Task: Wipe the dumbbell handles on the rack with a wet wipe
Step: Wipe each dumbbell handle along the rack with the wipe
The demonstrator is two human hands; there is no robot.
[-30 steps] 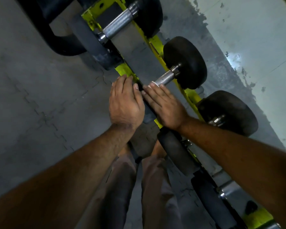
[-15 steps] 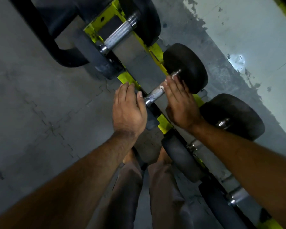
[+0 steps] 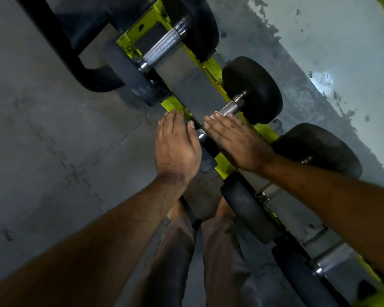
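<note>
Over the near weight, my left hand (image 3: 175, 147) lies flat, fingers straight and together, steadying the dumbbell on the yellow rack (image 3: 225, 161). Next comes the handle (image 3: 228, 108), its far half bare metal. My right hand (image 3: 233, 142) covers the near half, fingers straight, a pale sliver of wipe (image 3: 209, 118) at the fingertips. I judge I should press firmly, stroke the full length and turn the bar.
</note>
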